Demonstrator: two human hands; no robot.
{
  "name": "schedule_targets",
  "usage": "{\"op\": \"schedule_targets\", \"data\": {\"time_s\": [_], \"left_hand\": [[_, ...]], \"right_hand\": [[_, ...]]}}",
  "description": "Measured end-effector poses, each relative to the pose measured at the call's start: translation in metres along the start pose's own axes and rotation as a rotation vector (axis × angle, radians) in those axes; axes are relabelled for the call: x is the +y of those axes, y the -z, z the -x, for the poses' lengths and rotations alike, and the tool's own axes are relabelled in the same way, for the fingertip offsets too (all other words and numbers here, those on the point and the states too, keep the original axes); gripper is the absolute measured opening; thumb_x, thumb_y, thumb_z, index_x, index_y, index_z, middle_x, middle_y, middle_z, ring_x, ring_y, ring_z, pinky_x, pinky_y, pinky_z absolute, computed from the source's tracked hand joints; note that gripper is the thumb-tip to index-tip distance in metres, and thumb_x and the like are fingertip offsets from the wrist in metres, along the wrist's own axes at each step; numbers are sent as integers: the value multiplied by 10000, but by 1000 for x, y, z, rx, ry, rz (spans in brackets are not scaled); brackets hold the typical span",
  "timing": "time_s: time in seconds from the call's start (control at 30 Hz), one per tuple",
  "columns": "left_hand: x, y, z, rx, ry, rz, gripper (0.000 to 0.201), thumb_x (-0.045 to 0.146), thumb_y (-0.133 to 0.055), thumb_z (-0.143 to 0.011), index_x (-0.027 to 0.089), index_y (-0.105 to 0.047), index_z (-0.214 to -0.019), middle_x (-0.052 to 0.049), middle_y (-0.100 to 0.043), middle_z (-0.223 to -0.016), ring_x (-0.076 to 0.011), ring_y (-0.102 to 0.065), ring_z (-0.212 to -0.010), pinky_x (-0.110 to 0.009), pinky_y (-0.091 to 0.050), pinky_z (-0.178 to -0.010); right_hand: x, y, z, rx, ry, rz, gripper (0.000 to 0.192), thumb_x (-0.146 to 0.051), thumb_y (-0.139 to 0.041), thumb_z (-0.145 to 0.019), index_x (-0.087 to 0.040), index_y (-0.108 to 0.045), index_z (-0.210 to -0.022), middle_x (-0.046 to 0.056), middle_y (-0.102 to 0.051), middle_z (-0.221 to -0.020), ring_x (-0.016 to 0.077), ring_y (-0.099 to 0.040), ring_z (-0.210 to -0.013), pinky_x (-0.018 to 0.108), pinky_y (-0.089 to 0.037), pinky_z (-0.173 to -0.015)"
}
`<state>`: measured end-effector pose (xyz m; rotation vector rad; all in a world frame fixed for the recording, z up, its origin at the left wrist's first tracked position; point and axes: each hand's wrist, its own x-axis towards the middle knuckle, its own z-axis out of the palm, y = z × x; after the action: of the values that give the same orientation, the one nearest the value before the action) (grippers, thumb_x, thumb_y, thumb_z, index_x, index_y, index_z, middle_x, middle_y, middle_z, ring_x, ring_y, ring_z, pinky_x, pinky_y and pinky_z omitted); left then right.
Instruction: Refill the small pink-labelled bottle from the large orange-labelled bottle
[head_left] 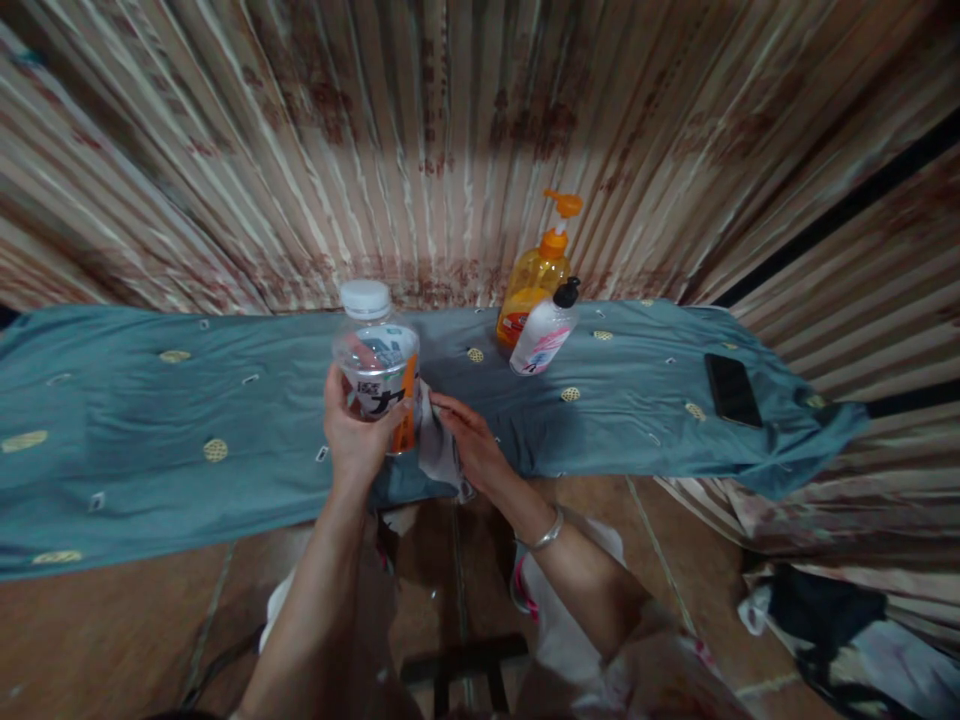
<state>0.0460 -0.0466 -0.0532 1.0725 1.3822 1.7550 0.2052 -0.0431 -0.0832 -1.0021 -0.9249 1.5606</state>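
My left hand [354,437] grips a clear plastic bottle [376,368] with a white cap and an orange and white label, held upright over the near edge of the blue cloth [150,430]. My right hand [471,446] lies just to the right of the bottle, its fingers on a crumpled whitish rag [436,446] that rests on the cloth's edge. A silver bangle circles my right wrist. Whether the rag is pinched or only touched is unclear.
An orange pump bottle [535,280] and a white pump bottle [544,336] stand at the back, near the corrugated wall. A black phone [732,390] lies on the cloth at the right. Dark bundled fabric [817,610] sits on the floor at the lower right.
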Motion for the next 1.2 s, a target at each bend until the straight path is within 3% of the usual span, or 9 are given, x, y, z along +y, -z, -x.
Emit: {"op": "schedule_targets", "data": {"time_s": [0.07, 0.13, 0.33, 0.5, 0.63, 0.9, 1.07, 1.2], "left_hand": [[-2, -4, 1, 102, -36, -1, 973, 414, -1029, -461, 270, -535, -1286, -89, -594, -1382, -309, -571, -1331, -403, -530, -1063], [-2, -8, 2, 128, -46, -6, 960, 452, -1028, -425, 265, -541, -1231, -77, -644, -1287, -272, -641, -1210, -368, -558, -975], [2, -18, 13, -52, 29, 30, 862, 485, -1006, -520, 271, -556, -1224, -43, -728, -1098, -245, -726, -1039, -358, -591, -915], [6, -23, 23, -212, 119, 135, 782, 440, -992, -568, 267, -622, -1235, -57, -766, -1167, -258, -741, -1092, -376, -587, -993], [6, -28, 31, -233, 111, 157, 666, 462, -956, -625, 255, -685, -1197, -73, -758, -1226, -269, -721, -1161, -388, -574, -1044], [6, -29, 35, -170, 130, 55, 721, 444, -1015, -469, 222, -692, -1075, -34, -718, -1028, -230, -701, -960, -344, -588, -885], [14, -25, 39, -231, 252, 86, 636, 439, -1011, -466, 191, -710, -968, -21, -739, -887, -204, -685, -800, -324, -562, -771], [25, -27, 42, -287, 345, 183, 633, 429, -1012, -428, 193, -736, -946, -49, -794, -887, -250, -737, -809, -369, -601, -786]], "right_hand": [[-7, -1, 1, -15, 63, 49, 376, -501, -761, -804, -260, -822, -1085, 32, -831, -1198, 245, -730, -1176, 398, -535, -1118], [-17, 0, 2, -33, 120, 107, 375, -515, -740, -841, -270, -818, -1114, 30, -825, -1225, 248, -727, -1195, 400, -536, -1127], [-58, 7, 7, -15, 298, 225, 390, -530, -673, -933, -281, -791, -1209, 28, -800, -1306, 259, -712, -1254, 413, -529, -1153], [-81, 10, 11, -3, 426, 248, 396, -529, -626, -990, -298, -763, -1281, 32, -747, -1411, 264, -628, -1402, 448, -445, -1246], [-87, 9, 13, -8, 511, 312, 416, -537, -612, -1009, -311, -734, -1337, 37, -689, -1500, 257, -557, -1486, 468, -386, -1291], [-86, 3, 16, -46, 561, 402, 408, -502, -581, -1024, -325, -709, -1369, 29, -616, -1587, 241, -469, -1561, 449, -328, -1328], [-91, 12, 5, -44, 529, 332, 351, -417, -593, -973, -325, -746, -1276, 8, -707, -1463, 245, -577, -1451, 452, -390, -1280], [-94, 18, -3, -27, 452, 277, 337, -383, -602, -897, -312, -773, -1179, -14, -781, -1308, 254, -651, -1330, 436, -455, -1211]]}}
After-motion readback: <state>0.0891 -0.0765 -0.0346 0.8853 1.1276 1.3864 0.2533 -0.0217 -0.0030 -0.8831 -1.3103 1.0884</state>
